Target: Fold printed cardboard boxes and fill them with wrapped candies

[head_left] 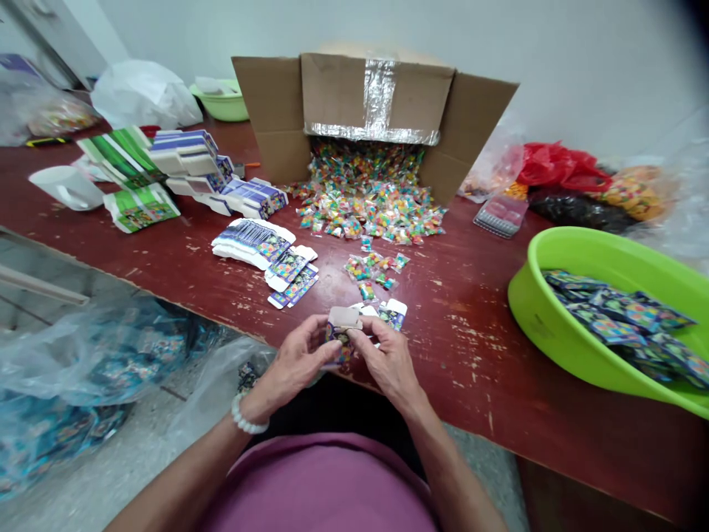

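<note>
A small printed box [339,341] with its white top flap up is held between both hands at the table's front edge. My left hand [299,355] grips its left side, thumb across the front. My right hand [388,358] holds the right side, its thumb near the opening. Just behind lies another flattened box [393,314]. To the left are flat purple boxes [292,275], beside a fanned stack [252,240]. A small group of clear candy packets [374,270] lies beyond the hands. What is inside the held box is hidden.
A cardboard carton [377,92] spills candy packets onto the red table [443,295]. A green basin [532,295] with dark packets stands right. Purple and green box stacks, a white mug [66,188] and plastic bags lie around.
</note>
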Demonstrator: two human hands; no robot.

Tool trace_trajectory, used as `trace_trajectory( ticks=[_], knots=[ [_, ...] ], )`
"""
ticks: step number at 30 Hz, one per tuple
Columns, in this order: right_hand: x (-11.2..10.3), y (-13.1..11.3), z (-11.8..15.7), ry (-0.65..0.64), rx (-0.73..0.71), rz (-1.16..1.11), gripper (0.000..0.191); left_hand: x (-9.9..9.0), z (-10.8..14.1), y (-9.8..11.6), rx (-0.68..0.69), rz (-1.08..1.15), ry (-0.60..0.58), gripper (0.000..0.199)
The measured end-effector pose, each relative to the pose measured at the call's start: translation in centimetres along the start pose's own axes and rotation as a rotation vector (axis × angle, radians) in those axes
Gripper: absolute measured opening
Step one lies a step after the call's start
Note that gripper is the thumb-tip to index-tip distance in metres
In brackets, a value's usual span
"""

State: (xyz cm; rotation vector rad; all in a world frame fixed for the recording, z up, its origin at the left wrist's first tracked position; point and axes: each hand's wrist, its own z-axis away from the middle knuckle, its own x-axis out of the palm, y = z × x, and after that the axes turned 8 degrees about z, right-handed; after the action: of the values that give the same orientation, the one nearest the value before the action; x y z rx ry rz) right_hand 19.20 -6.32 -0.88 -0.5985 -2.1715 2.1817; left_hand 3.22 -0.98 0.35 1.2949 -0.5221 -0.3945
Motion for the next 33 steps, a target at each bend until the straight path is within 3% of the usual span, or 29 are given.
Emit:
trace_trajectory(
  ticks=[4, 6, 10, 15, 20, 24, 27, 33],
  knots=[
    [0.9, 0.3, 0.2, 0.079, 0.098, -0.189, 0.051, 0.9, 1.0, -0.2, 0.032, 0.156, 0.150, 0.059],
    [1.4, 0.5, 0.3, 0.088, 0.081, -0.261, 0.043, 1.3, 1.2, -0.7, 0.074, 0.170, 0.201, 0.062],
    [1.5, 0.7, 0.2, 0.073, 0.003, -0.249, 0.015, 1.1, 1.3, -1.3, 0.139, 0.066, 0.212, 0.043],
    [1.0, 0.6, -0.3, 0.001, 0.078, -0.260, 0.021, 0.2, 1.0, -0.7, 0.058, -0.032, 0.120, 0.027],
    [1.1, 0.4, -0.6, 0.118, 0.106, -0.458, 0.036, 0.0, 0.6, 0.0, 0.042, -0.002, 0.190, 0.030],
    [0.5, 0.3, -0.5, 0.026, 0.047, -0.351, 0.021, -0.1, 0.5, 0.9, 0.045, 0.049, 0.237, 0.032],
    [0.3, 0.5, -0.5, -0.002, 0.012, -0.265, 0.020, 0.0, 0.5, 1.5, 0.050, 0.040, 0.249, 0.030],
    [0.2, 0.5, -0.9, -0.018, -0.026, -0.231, 0.019, -0.1, 0.6, 0.5, 0.039, 0.016, 0.185, 0.029]
  ],
)
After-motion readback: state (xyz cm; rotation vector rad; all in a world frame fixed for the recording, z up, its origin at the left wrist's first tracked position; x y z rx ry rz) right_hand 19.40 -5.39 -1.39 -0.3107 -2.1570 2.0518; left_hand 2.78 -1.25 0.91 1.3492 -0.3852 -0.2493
